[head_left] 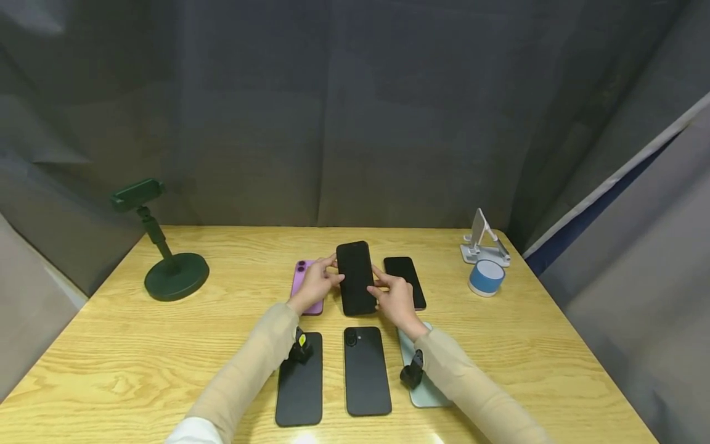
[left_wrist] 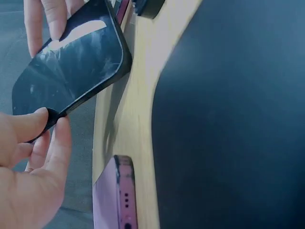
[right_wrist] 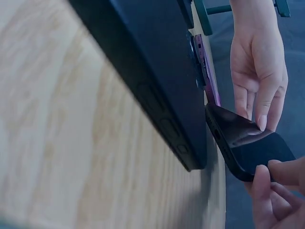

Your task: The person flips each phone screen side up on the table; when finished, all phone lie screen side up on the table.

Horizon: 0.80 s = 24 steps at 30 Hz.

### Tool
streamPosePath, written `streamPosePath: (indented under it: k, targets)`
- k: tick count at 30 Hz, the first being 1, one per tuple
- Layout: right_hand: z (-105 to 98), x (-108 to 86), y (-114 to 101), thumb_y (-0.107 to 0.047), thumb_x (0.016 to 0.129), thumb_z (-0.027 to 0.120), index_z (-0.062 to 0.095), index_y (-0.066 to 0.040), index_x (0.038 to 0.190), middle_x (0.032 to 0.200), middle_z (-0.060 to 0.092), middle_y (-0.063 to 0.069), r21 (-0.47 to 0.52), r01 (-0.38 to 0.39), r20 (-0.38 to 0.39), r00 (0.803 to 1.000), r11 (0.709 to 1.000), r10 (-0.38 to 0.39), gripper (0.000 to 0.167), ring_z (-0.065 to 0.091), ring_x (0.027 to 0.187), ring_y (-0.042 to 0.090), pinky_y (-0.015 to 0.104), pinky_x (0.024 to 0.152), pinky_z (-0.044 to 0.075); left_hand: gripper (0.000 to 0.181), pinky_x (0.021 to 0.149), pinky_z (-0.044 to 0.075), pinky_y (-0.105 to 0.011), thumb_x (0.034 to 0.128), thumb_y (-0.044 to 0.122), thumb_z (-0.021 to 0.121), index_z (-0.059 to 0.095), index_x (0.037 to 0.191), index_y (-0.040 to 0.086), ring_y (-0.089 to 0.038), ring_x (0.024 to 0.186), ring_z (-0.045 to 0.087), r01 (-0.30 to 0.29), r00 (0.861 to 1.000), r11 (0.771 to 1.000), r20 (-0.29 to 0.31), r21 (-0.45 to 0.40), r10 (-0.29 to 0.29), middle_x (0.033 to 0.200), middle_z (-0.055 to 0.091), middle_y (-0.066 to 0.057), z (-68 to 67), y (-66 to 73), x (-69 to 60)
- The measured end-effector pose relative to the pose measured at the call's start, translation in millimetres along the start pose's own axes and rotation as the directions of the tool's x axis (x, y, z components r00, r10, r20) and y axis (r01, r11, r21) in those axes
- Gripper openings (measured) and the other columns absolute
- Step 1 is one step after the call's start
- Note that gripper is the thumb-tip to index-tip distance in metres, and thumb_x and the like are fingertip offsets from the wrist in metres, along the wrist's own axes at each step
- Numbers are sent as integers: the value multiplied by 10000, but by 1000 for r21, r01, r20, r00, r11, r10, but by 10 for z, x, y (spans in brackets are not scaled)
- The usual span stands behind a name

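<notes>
A black phone (head_left: 356, 279), screen up, is held by both hands above the middle of the table, slightly tilted. My left hand (head_left: 317, 282) pinches its left edge, and my right hand (head_left: 395, 298) pinches the right edge. In the left wrist view the left thumb lies on the screen side of the phone (left_wrist: 71, 67) with fingers beneath. The right wrist view shows the phone (right_wrist: 248, 143) raised off the table between both hands. Under my left hand lies a purple phone (head_left: 302, 277); beside my right hand lies another black phone (head_left: 406, 277).
Nearer the front lie a dark phone (head_left: 301, 394), a black phone with its camera up (head_left: 367, 376) and a pale green phone (head_left: 427, 394), partly under my right forearm. A green stand (head_left: 176, 276) is at left; a silver stand (head_left: 484, 253) and blue-white cylinder (head_left: 486, 279) are at right.
</notes>
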State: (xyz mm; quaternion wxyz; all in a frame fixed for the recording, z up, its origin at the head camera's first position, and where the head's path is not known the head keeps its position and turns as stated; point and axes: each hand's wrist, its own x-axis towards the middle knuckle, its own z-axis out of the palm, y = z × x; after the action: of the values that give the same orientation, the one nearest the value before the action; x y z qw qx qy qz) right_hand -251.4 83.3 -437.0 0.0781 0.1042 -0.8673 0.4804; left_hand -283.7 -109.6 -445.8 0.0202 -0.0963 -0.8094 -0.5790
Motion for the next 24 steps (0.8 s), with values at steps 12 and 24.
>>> streamPosePath:
  k: [12, 24]
  targets:
    - [-10, 59, 59, 8, 708, 818, 133, -122, 1546, 1237, 540, 156, -127, 28, 313, 950, 992, 13, 1090, 659, 815, 167, 276, 652, 536, 620, 698, 589, -388, 872, -45, 642, 385, 1436, -32, -241, 665, 654, 28, 999, 999, -36, -28, -29, 1108, 515, -205, -15, -24, 33]
    - [55, 107, 95, -41, 642, 875, 45, 4, 1529, 1391, 408, 277, -219, 45, 397, 917, 975, 47, 1216, 505, 1133, 315, 423, 975, 451, 594, 652, 565, -310, 860, -29, 665, 410, 1393, -98, -100, 622, 568, 39, 999, 997, -29, 68, -37, 1073, 560, -196, 5, -29, 28]
